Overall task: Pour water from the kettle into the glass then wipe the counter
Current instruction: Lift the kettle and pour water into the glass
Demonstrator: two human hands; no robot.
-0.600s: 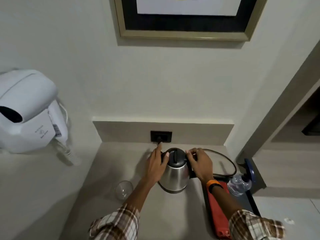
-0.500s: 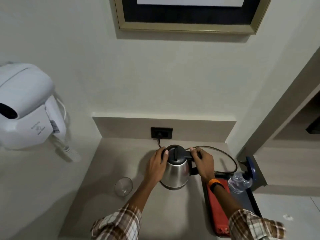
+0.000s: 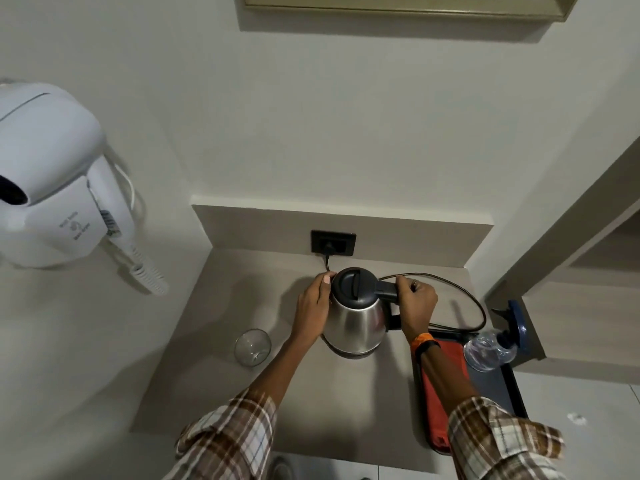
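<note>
Nearest the camera, two plaid sleeves [image 3: 228,434], forearms reaching away over the beige counter [image 3: 349,403]. On the right, a dark tray [image 3: 512,386] at the counter's edge, holding a folded red cloth [image 3: 438,386] and, at its far end, a clear spray bottle [image 3: 486,349] with a blue trigger head, lying tilted. An orange-and-black band around the right wrist, above the cloth. To the left, an empty clear glass [image 3: 252,347] upright on the counter, just beside the left forearm, apart from the kettle.

Farther in, a steel kettle [image 3: 356,323] upright on its base — black lid shut. Left hand [image 3: 311,310] pressed flat against the kettle's left side, fingers spread along the steel, thumb at the lid's rim, not curled around anything. Right hand [image 3: 415,306] wrapped around the black handle, fingers closed on its top.

Behind the kettle, a black cord [image 3: 450,282] looping right and back, plugged into a dark wall socket [image 3: 333,242]. On the left wall, a white hair dryer [image 3: 52,178] with coiled lead — overhead, the lower edge of a gold picture frame [image 3: 408,10]
</note>
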